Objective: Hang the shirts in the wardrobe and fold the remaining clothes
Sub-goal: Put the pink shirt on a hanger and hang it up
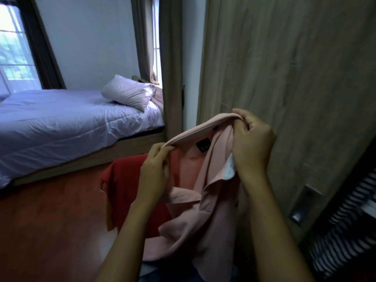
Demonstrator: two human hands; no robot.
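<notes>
A pale pink collared shirt (195,216) with a dark neck label hangs in front of me, held up by its collar. My left hand (154,171) pinches the collar's left end. My right hand (250,147) grips the collar's right end, with a bit of white fabric showing under the palm. Behind the pink shirt a red garment (120,186) hangs lower down at the left. The wardrobe door (295,88), wood-grained with a recessed handle (303,206), stands just right of my hands. Inside the wardrobe at the far right hangs a black-and-white striped garment (345,224).
A bed (61,123) with a pale sheet and a pillow (130,92) fills the left. Reddish wooden floor (50,231) lies between the bed and me. A curtained window (154,47) sits behind the pillow, and another window (14,47) at the far left.
</notes>
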